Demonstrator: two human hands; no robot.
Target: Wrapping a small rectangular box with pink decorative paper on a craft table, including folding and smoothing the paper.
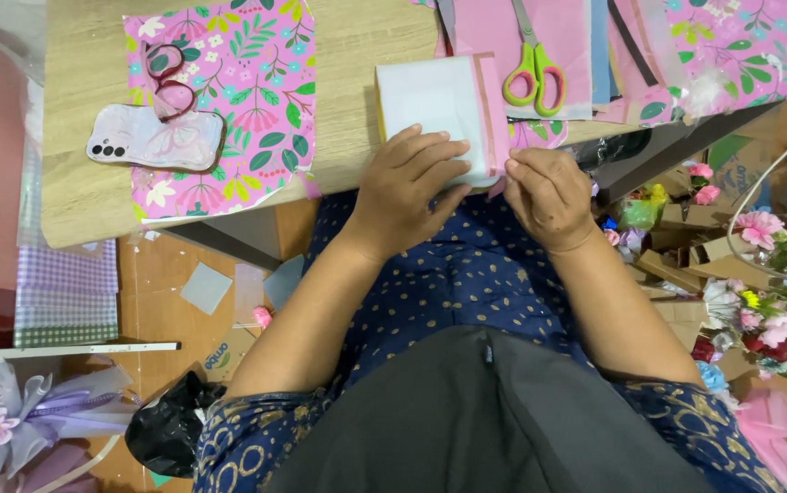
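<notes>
Pressing flat on a white folded sheet [434, 105] at the counter's [83, 137] near edge, left hand [402, 187] spread open, right hand [548, 196] just beside it pinching the sheet's pink edge strip [492, 110] (fingertips curled under), green-handled scissors [533, 73] near the far edge.

The left hand [404, 187] covers the lower part of the white folded sheet [430, 100]. The scissors [533, 68] are cut off by the frame's top edge, and the right hand's [548, 196] fingertips curl under, hidden.
</notes>
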